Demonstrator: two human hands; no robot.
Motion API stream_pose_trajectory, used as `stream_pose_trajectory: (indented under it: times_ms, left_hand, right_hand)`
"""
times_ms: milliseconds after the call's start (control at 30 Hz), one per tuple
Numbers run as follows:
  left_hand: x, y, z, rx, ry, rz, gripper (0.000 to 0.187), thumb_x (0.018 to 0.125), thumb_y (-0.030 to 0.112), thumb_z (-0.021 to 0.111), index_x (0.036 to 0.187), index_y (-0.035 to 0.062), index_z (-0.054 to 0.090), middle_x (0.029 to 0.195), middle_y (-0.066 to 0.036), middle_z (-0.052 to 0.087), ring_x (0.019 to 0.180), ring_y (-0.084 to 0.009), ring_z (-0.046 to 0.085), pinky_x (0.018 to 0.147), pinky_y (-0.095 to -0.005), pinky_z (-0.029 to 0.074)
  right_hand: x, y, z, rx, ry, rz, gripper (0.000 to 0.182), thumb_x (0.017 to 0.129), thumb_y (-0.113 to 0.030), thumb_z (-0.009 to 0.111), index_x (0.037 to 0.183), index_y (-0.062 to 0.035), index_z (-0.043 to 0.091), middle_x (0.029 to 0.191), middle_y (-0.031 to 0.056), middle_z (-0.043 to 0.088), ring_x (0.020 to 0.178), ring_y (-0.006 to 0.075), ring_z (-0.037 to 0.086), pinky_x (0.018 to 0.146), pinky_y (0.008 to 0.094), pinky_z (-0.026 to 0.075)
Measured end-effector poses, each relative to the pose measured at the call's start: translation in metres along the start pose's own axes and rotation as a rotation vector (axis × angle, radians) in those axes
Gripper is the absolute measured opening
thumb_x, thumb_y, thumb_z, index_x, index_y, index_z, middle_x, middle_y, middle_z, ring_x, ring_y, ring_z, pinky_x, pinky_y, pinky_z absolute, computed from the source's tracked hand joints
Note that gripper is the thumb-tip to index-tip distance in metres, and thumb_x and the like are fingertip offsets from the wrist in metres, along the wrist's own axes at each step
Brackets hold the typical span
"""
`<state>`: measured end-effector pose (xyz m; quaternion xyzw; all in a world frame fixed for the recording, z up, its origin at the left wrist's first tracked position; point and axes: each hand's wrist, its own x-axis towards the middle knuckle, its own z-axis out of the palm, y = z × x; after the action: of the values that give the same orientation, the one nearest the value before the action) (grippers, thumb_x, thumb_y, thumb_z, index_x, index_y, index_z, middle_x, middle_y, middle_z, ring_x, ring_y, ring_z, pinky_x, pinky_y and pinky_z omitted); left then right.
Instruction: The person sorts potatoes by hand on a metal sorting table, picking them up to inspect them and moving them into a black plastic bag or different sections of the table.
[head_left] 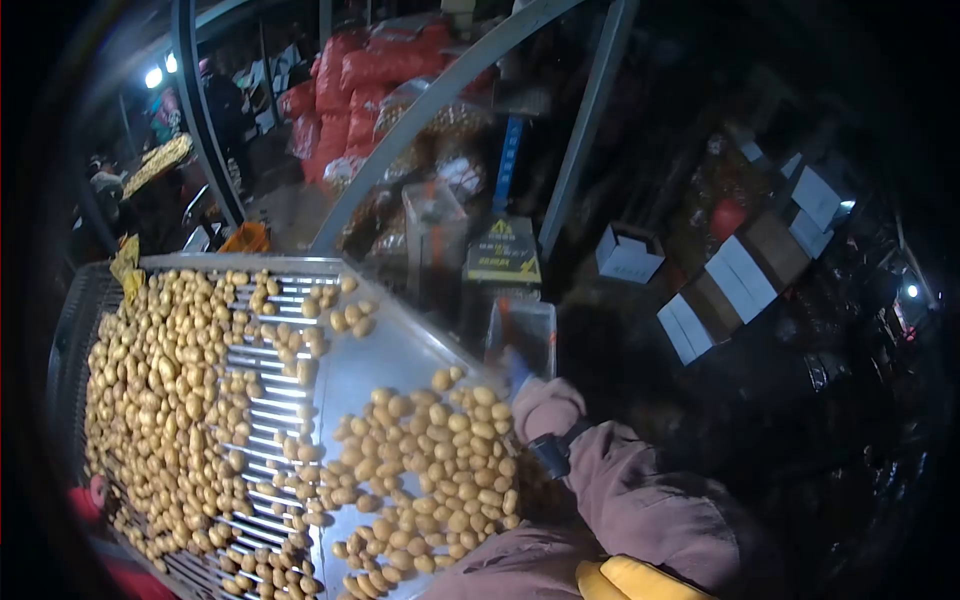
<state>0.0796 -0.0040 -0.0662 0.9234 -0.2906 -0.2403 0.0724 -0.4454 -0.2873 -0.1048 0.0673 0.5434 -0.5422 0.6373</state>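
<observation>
My right hand (517, 370), in a bluish glove, reaches over the right edge of the metal sorting table (365, 362), close to a clear plastic bin (540, 330). Motion blur smears its fingers, so I cannot tell what they hold. A dark band (550, 456) circles that wrist over a mauve sleeve. Many small potatoes (430, 450) lie on the smooth steel surface beside my arm. More potatoes (160, 390) cover the slatted roller section (275, 400) to the left. My left hand is out of view; mauve cloth shows at the bottom edge.
Another person's red sleeve (120, 570) shows at lower left. Metal posts (590, 120) rise beyond the table. Behind stand a tall clear container (435, 235), a black-and-yellow box (503, 250) and stacked red sacks (340, 90). Open cardboard boxes (740, 275) lie to the right.
</observation>
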Motion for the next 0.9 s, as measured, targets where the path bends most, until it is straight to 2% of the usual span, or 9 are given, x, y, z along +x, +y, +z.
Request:
stream_pose_trajectory:
  times_ms: [333, 367, 500, 567, 633, 700, 767, 800, 900]
  left_hand:
    - [-0.038, -0.033, -0.03, 0.026, -0.117, -0.132, 0.043, 0.095, 0.039, 0.046, 0.109, 0.006, 0.07, 0.108, -0.02, 0.068, 0.105, -0.0365, 0.064, 0.092, -0.0454, 0.048]
    - [-0.049, -0.028, -0.034, -0.099, -0.029, -0.082, 0.051, 0.097, 0.047, 0.043, 0.098, 0.0047, 0.071, 0.094, -0.023, 0.068, 0.094, -0.0412, 0.065, 0.079, -0.0476, 0.051]
    - [-0.029, -0.059, 0.009, -0.101, 0.16, -0.009, 0.058, 0.096, 0.057, 0.041, 0.078, 0.0142, 0.075, 0.074, -0.009, 0.069, 0.072, -0.0313, 0.064, 0.07, -0.0435, 0.048]
    - [-0.031, -0.056, 0.004, -0.13, 0.137, -0.046, 0.058, 0.095, 0.057, 0.041, 0.076, 0.0147, 0.075, 0.074, -0.009, 0.069, 0.073, -0.0296, 0.064, 0.071, -0.0428, 0.048]
    - [-0.035, -0.048, -0.004, -0.135, 0.145, -0.059, 0.058, 0.095, 0.056, 0.041, 0.075, 0.014, 0.075, 0.074, -0.009, 0.069, 0.078, -0.0303, 0.064, 0.075, -0.0431, 0.048]
    - [-0.033, -0.049, 0.0, -0.081, 0.18, -0.041, 0.057, 0.095, 0.055, 0.042, 0.077, 0.0135, 0.076, 0.074, -0.01, 0.069, 0.082, -0.0313, 0.064, 0.077, -0.0432, 0.048]
    - [-0.029, -0.048, -0.008, -0.065, 0.089, 0.008, 0.045, 0.093, 0.049, 0.046, 0.086, 0.014, 0.074, 0.084, -0.011, 0.07, 0.08, -0.0336, 0.066, 0.073, -0.0447, 0.051]
    - [-0.029, -0.043, -0.014, -0.04, 0.058, -0.002, 0.045, 0.094, 0.048, 0.045, 0.086, 0.0142, 0.074, 0.085, -0.01, 0.07, 0.08, -0.0329, 0.066, 0.073, -0.0445, 0.051]
    - [-0.035, -0.03, -0.027, -0.03, 0.078, -0.034, 0.042, 0.095, 0.043, 0.043, 0.086, 0.0154, 0.074, 0.086, -0.007, 0.071, 0.08, -0.0307, 0.066, 0.07, -0.0444, 0.051]
  right_hand:
    - [-0.064, 0.145, 0.168, -0.732, -0.367, -0.142, 0.049, 0.089, -0.059, 0.057, 0.084, -0.0096, 0.058, 0.059, 0.0019, 0.051, 0.041, 0.0121, 0.038, 0.037, 0.028, 0.03]
    - [-0.086, 0.154, 0.187, -0.8, -0.4, -0.159, 0.048, 0.09, -0.057, 0.057, 0.083, -0.0096, 0.058, 0.059, 0.0019, 0.051, 0.041, 0.0121, 0.038, 0.037, 0.0283, 0.03]
    - [-0.057, 0.237, 0.25, -0.612, -0.749, 0.072, 0.035, 0.091, -0.04, 0.063, 0.082, -0.0066, 0.063, 0.061, 0.0039, 0.053, 0.045, 0.0145, 0.048, 0.041, 0.0286, 0.039]
    - [-0.093, 0.298, 0.274, -1.04, -0.95, -0.775, 0.03, 0.091, -0.035, 0.063, 0.095, -0.0056, 0.066, 0.077, 0.0075, 0.063, 0.065, 0.0193, 0.063, 0.056, 0.029, 0.05]
    - [-0.136, 0.333, 0.313, -1.43, -1.075, -1.167, 0.032, 0.089, -0.034, 0.066, 0.109, -0.01, 0.068, 0.104, 0.0095, 0.067, 0.092, 0.0231, 0.066, 0.08, 0.0316, 0.051]
    - [-0.138, 0.377, 0.341, -1.516, -1.313, -1.489, 0.038, 0.088, -0.04, 0.065, 0.117, -0.0147, 0.065, 0.128, 0.0147, 0.057, 0.118, 0.0297, 0.055, 0.099, 0.0423, 0.042]
    - [-0.156, 0.405, 0.368, -1.712, -1.355, -1.562, 0.047, 0.087, -0.046, 0.062, 0.126, -0.0195, 0.059, 0.142, 0.0161, 0.045, 0.133, 0.036, 0.04, 0.108, 0.0526, 0.03]
    - [-0.162, 0.414, 0.38, -1.84, -1.398, -1.438, 0.055, 0.088, -0.049, 0.059, 0.134, -0.0208, 0.052, 0.15, 0.0163, 0.036, 0.139, 0.0406, 0.028, 0.111, 0.058, 0.022]
    - [-0.139, 0.429, 0.382, -1.997, -1.431, -1.676, 0.058, 0.088, -0.047, 0.059, 0.139, -0.0225, 0.046, 0.151, 0.0147, 0.034, 0.14, 0.039, 0.028, 0.113, 0.0583, 0.019]
